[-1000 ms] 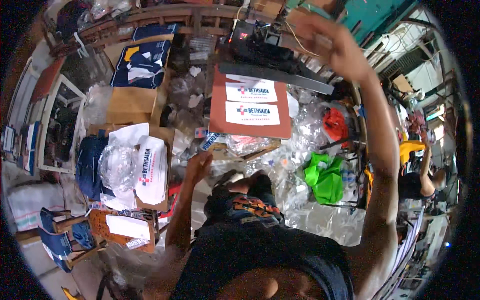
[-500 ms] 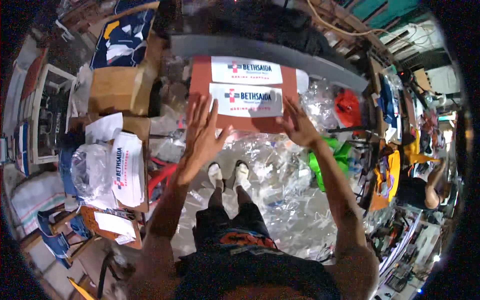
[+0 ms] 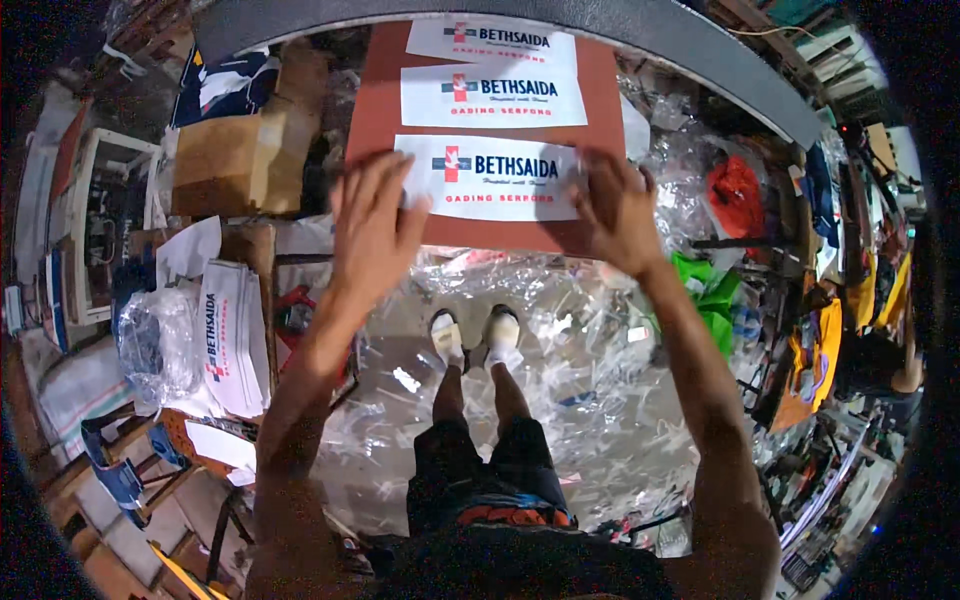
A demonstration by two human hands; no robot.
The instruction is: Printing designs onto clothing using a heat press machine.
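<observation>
While the nearest printed sheet (image 3: pixel 490 180) lies between the hands (image 3: pixel 378 205) (image 3: pixel 622 212) | left spread | right curled, grip unclear

A brown cardboard box (image 3: pixel 225 168) sits at upper left, dark blue cloth (image 3: pixel 235 85) just above it. A crumpled clear plastic bundle (image 3: pixel 160 340) lies at left. Right of centre, a red bundle (image 3: pixel 735 195) is above a green bag (image 3: pixel 718 305). Clear plastic scraps (image 3: pixel 610 430) litter the floor; yellow cloth (image 3: pixel 826 345) hangs at right.

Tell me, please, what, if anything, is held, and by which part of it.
It cannot be told whether anything is held: the left grip and right grip are at the left and right ends of the nearest white printed sheet.
</observation>
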